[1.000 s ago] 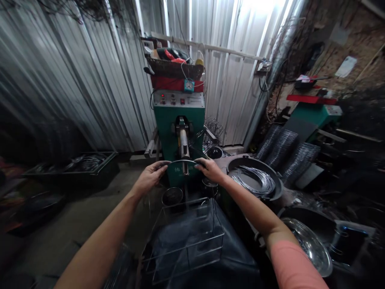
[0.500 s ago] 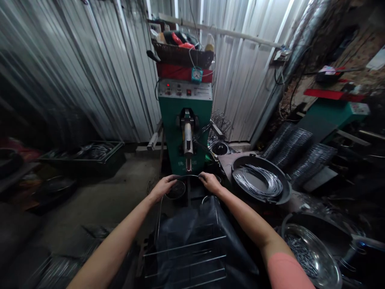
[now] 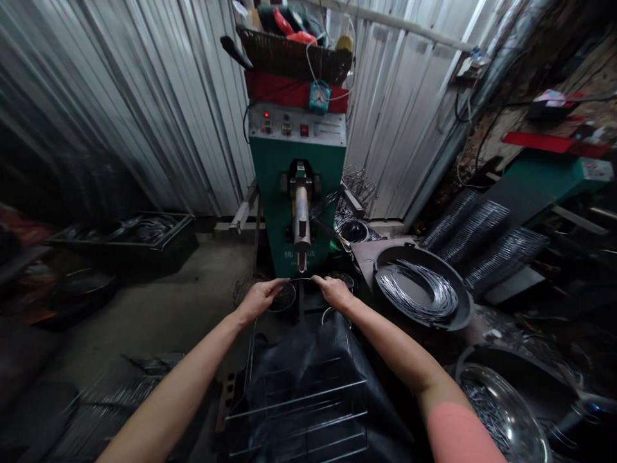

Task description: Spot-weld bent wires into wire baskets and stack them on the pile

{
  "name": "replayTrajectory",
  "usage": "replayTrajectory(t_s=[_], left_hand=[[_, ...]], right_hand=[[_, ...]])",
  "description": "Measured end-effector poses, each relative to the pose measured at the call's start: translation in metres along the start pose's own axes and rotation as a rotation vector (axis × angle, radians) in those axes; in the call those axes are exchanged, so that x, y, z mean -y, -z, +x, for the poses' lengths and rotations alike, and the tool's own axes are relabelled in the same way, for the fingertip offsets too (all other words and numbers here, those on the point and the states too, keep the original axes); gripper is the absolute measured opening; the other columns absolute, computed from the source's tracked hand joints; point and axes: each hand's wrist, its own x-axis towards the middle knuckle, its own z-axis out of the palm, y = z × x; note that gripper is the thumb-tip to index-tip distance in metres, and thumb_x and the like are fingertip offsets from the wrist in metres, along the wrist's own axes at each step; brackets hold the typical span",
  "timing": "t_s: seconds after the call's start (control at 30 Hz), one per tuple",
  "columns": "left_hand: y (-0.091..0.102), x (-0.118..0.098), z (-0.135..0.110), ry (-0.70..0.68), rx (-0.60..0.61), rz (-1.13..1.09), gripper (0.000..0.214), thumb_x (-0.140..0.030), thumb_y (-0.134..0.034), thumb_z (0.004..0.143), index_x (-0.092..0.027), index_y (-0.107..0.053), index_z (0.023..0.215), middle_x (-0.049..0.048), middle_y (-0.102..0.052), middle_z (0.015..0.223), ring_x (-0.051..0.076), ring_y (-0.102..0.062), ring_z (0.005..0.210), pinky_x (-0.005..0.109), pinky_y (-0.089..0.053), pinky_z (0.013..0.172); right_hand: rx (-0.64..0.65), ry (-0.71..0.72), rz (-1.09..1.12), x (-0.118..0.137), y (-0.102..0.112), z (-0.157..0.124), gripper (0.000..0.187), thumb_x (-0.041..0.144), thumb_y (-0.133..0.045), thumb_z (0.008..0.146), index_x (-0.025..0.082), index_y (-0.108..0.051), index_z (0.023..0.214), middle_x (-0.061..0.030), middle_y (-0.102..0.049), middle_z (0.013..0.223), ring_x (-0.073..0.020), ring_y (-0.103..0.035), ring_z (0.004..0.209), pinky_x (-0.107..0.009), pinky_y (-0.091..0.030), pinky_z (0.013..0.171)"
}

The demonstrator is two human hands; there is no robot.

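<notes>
A short, slightly bowed length of dark wire (image 3: 301, 279) spans the gap between my hands, just below the pointed metal tip (image 3: 302, 260) of a green machine (image 3: 270, 183). My left hand (image 3: 260, 298) is closed on its left end, thumb and fingers pinched. On the right end my right hand (image 3: 336, 293) pinches it the same way. Beneath my forearms a wire rack (image 3: 296, 404) lies over a black apron (image 3: 289, 350). Whether the held wire joins this rack I cannot tell. A bright wire loop (image 3: 328, 315) shows below my right hand.
A round black pan (image 3: 424, 321) with coiled wires (image 3: 417, 292) stands at right. Nearer me is a shiny metal bowl (image 3: 523, 399) of small metal pieces. Stacked wire racks (image 3: 482, 231) stand behind the pan. A green-edged bin (image 3: 164, 247) sits on the left floor.
The view has tilted down and moved slightly closer to the machine. My hands have drawn a little closer together, so less wire shows between them. Both still grip it.
</notes>
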Motion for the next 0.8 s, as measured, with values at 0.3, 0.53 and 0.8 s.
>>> replayTrajectory(t_s=[0.3, 0.53, 0.8], left_hand=[[0.006, -0.006, 0.022, -0.017, 0.026, 0.157, 0.030, -0.039, -0.055, 0.070, -0.025, -0.069, 0.093, 0.0021, -0.070, 0.076, 0.020, -0.061, 0.071, 0.026, -0.041, 0.069], [0.007, -0.007, 0.026, -0.022, 0.033, 0.154, 0.026, -0.036, -0.056, 0.070, -0.026, -0.069, 0.089, 0.0006, -0.068, 0.069, 0.019, -0.060, 0.064, 0.025, -0.041, 0.063], [0.005, -0.006, 0.028, -0.041, -0.003, 0.189, 0.025, -0.036, -0.055, 0.070, -0.025, -0.070, 0.086, 0.0004, -0.066, 0.062, 0.018, -0.058, 0.059, 0.025, -0.039, 0.060]], right_hand=[[-0.014, -0.015, 0.099, -0.009, 0.003, 0.018, 0.037, 0.020, -0.034, 0.090, 0.026, -0.050, 0.123, -0.0090, -0.065, 0.098, -0.0203, -0.062, 0.087, -0.026, -0.042, 0.071], [-0.008, -0.014, 0.177, -0.015, 0.002, 0.026, 0.032, 0.021, -0.037, 0.090, 0.027, -0.054, 0.116, -0.0057, -0.067, 0.099, -0.0177, -0.061, 0.089, -0.023, -0.040, 0.071], [-0.033, 0.016, 0.202, -0.017, 0.002, 0.027, 0.030, 0.020, -0.038, 0.089, 0.026, -0.056, 0.113, -0.0046, -0.067, 0.097, -0.0167, -0.061, 0.087, -0.022, -0.040, 0.071]])
